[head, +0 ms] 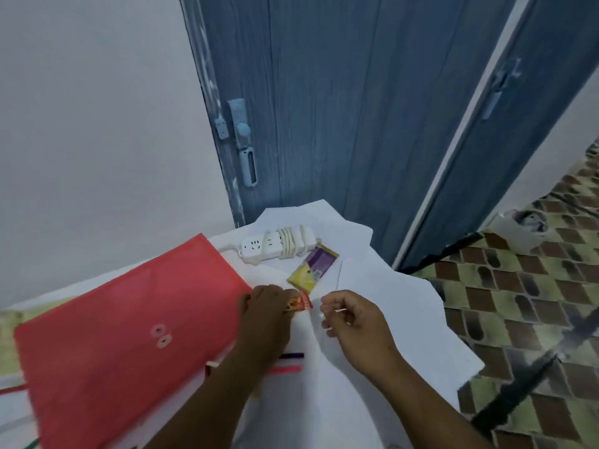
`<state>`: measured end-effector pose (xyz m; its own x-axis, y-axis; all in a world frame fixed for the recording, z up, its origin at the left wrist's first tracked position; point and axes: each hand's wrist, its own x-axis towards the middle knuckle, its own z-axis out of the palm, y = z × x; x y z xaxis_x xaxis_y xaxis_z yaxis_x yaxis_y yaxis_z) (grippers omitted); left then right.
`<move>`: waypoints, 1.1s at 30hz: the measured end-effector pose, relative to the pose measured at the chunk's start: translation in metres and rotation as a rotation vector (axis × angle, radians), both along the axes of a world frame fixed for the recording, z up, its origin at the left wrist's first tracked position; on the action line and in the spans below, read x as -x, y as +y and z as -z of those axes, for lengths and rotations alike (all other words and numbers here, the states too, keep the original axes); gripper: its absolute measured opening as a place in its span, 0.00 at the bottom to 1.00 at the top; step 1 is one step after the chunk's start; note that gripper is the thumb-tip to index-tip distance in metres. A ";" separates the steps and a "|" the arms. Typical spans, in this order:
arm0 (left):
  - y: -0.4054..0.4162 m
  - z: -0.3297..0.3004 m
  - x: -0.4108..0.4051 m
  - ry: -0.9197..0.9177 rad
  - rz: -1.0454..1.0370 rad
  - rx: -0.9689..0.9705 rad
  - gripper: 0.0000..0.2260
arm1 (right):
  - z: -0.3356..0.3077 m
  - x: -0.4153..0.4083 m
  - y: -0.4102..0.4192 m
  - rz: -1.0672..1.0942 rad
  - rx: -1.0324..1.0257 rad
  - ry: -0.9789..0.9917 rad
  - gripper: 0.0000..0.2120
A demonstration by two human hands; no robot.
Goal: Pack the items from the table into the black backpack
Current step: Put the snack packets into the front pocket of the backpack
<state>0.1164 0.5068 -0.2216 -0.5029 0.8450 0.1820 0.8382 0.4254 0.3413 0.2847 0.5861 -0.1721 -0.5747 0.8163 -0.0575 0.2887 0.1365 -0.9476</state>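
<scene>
I see left hand (264,314) curled down on table (405,319), grip closed around small red-and-yellow packet (299,302); packet end pokes out from fingers toward right hand. Right hand (351,319) just beside it, grip narrow, thumb and forefinger pinching something thin and pale, too small to name. Beyond both grips: yellow-purple packet (312,265), then white power strip (275,246) with cord wound round it. Red folder (123,319) lies left of left grip, touching it. Backpack out of my view.

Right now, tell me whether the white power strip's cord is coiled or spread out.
Coiled: the cord is wrapped in loops around the white power strip lying on the white cloth.
</scene>
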 end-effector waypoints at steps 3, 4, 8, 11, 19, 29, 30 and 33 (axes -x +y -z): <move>0.001 -0.011 -0.004 -0.084 -0.157 -0.226 0.15 | 0.004 0.009 0.030 -0.111 -0.073 -0.010 0.07; -0.001 -0.017 -0.006 -0.131 -0.204 -0.298 0.15 | 0.008 0.014 0.040 -0.145 -0.129 -0.025 0.07; -0.019 -0.042 -0.024 -0.321 -0.390 -0.501 0.12 | 0.017 0.038 0.068 -0.310 -0.325 -0.135 0.11; -0.047 -0.042 -0.022 -0.246 -0.507 -0.497 0.12 | 0.031 0.067 0.075 -0.404 -0.498 -0.242 0.23; -0.108 -0.050 -0.034 -0.376 -0.766 -0.641 0.12 | 0.050 0.083 0.051 -0.275 -0.707 -0.214 0.08; -0.196 -0.035 -0.037 -0.508 -1.012 -0.685 0.08 | -0.011 0.092 -0.062 -0.409 -0.097 0.304 0.09; -0.208 -0.036 -0.035 -0.514 -1.020 -0.700 0.08 | -0.012 0.095 -0.077 -0.408 -0.049 0.314 0.08; -0.248 -0.041 -0.026 -0.496 -1.024 -0.734 0.08 | -0.004 0.115 -0.125 -0.379 0.157 0.293 0.09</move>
